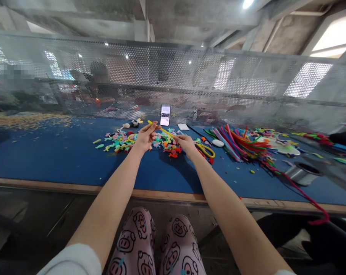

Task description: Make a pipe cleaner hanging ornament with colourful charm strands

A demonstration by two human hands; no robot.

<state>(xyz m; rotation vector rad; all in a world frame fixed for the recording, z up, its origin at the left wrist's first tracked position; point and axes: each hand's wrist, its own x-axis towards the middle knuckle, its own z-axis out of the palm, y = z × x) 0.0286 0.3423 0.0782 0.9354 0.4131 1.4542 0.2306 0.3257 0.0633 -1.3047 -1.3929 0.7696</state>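
Observation:
A yellow pipe cleaner (166, 132) stretches between my two hands above the blue table. My left hand (146, 137) pinches it near one end, and a short yellow tip sticks out past the fingers. My right hand (186, 144) is closed on the other part of it, lower and to the right. Under and around both hands lies a pile of small twisted colourful pieces (112, 143), in green, pink, orange and red. A yellow loop (209, 151) lies just right of my right hand.
A phone (165, 115) stands upright behind the pile. To the right lie a white oval object (218, 143), a large bundle of coloured pipe cleaners (233, 143) and a metal spool (303, 173). A perforated metal screen (175, 72) rises behind the table (61, 156).

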